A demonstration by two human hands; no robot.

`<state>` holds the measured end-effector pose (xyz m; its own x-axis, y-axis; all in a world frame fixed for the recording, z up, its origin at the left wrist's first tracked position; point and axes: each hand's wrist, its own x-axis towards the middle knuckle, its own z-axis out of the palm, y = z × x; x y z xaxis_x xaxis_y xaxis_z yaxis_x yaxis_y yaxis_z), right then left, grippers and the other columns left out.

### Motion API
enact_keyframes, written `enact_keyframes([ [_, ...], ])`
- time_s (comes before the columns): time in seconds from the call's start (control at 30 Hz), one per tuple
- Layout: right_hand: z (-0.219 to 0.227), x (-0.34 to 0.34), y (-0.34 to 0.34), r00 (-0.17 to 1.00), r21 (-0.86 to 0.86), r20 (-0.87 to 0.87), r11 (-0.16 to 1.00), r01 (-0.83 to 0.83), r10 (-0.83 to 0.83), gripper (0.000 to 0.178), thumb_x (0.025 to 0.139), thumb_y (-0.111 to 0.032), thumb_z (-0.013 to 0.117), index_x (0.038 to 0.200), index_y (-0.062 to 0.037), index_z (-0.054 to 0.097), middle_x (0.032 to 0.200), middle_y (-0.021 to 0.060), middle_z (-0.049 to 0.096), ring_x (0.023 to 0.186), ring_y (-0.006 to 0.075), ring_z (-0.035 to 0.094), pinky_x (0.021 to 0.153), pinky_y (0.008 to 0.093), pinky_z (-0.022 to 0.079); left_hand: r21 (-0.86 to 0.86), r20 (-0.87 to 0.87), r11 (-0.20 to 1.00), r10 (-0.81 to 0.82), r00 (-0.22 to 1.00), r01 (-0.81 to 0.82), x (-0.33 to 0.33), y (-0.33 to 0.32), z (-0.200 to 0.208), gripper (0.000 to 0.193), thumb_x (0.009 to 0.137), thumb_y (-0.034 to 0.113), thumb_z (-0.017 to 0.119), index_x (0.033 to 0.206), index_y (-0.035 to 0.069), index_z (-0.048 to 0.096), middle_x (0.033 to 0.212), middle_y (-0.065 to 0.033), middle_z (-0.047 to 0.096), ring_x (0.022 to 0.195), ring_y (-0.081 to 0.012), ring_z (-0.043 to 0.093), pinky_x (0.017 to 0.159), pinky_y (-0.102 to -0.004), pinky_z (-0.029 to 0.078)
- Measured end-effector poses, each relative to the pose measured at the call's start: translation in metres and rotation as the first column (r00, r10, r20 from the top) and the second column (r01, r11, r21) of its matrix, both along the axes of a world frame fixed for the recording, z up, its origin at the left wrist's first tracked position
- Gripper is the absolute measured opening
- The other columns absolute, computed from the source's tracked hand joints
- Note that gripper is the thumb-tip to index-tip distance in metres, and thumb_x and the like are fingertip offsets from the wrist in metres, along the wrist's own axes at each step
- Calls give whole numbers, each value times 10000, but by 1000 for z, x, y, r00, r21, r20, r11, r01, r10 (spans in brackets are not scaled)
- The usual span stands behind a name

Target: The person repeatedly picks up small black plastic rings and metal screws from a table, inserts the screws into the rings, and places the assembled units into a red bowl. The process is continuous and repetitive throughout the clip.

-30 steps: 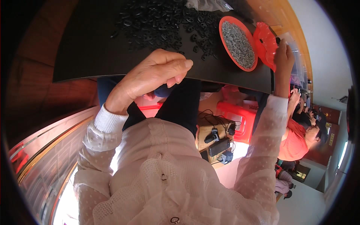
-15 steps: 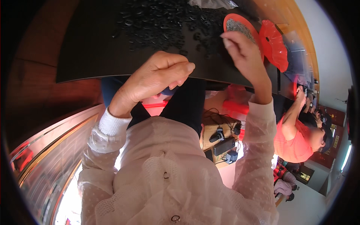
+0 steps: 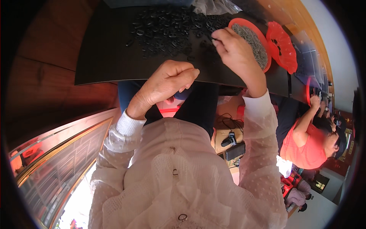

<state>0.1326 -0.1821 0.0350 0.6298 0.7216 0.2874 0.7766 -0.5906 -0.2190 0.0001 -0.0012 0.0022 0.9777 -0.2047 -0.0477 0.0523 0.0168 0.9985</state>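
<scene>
My left hand (image 3: 167, 79) is closed, held above the table's near edge with the thumb pressed on the curled fingers; what they hold, if anything, is hidden. Over the right side of a spread of small black oval pieces with holes (image 3: 167, 28), my right hand (image 3: 232, 47) pinches its thumb and fingers together. Something dark seems to be at its fingertips, too small to make out against the black pieces. Just right of that hand, a red bowl (image 3: 268, 57) holds many small grey metal parts (image 3: 249, 40).
A red wavy-rimmed dish (image 3: 284, 51) with a few black pieces stands right of the bowl. Clear plastic bags (image 3: 217, 7) lie at the back of the dark table (image 3: 103, 57). A person in a red shirt (image 3: 305, 147) works at the right. Below the table is a cardboard box (image 3: 225, 133) with cables.
My right hand has moved left from beside the red bowl to the black pieces, fingers pinched. My left hand stays closed in much the same pose. The whole view has shifted slightly.
</scene>
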Motion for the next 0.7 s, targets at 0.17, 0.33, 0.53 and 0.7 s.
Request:
enact_keyframes([
  [0.17,7,-21,-25,993,-39,-114,999,-17,13,112,840,-146,610,919,-78,569,899,100,588,799,348,600,666,443,487,55,117,998,-9,993,3,-2,-1,-1,320,908,114,520,606,22,469,527,4,431,488,-57,389,456,-258,321],
  [0.33,2,-31,-12,998,-68,37,996,-52,54,133,813,-137,638,881,-45,571,837,105,571,715,311,619,557,415,495,93,188,995,14,982,-32,-2,-7,-3,342,882,101,572,600,8,401,486,-37,363,432,-87,338,407,-293,296],
  [0.53,-6,-20,11,987,-322,118,945,-65,108,169,791,-108,648,805,-13,510,798,114,557,669,319,624,513,407,476,113,152,994,-24,988,6,-1,0,-3,248,885,35,519,640,-1,499,536,-1,456,493,-51,400,446,-260,314],
  [0.7,0,-18,10,992,-281,69,956,-84,108,114,788,-71,633,852,-31,548,817,95,566,676,305,619,541,393,486,53,173,998,36,984,-46,0,-4,-3,333,871,90,590,612,12,395,490,-60,337,433,-115,305,409,-310,276],
])
